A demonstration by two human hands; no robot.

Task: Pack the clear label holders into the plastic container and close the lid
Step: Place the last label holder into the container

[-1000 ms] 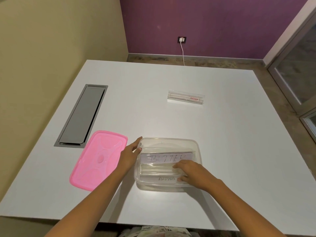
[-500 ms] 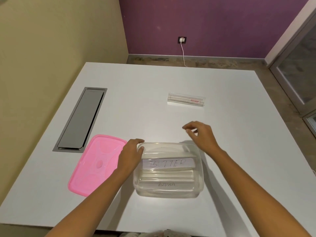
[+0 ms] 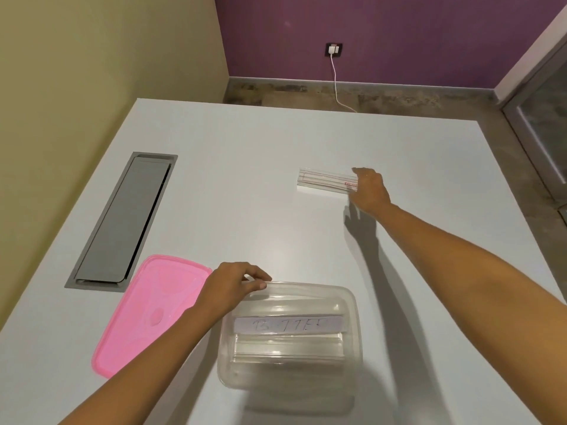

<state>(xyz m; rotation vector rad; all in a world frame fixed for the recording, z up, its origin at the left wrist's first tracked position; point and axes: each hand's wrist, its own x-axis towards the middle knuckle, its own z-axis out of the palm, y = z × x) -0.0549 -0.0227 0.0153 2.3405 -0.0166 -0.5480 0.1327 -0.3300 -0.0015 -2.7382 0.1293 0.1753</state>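
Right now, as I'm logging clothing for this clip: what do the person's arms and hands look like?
Both arms are bare to the picture's edge, no sleeves. The left hand and right hand show no gloves, rings, watch or bands.
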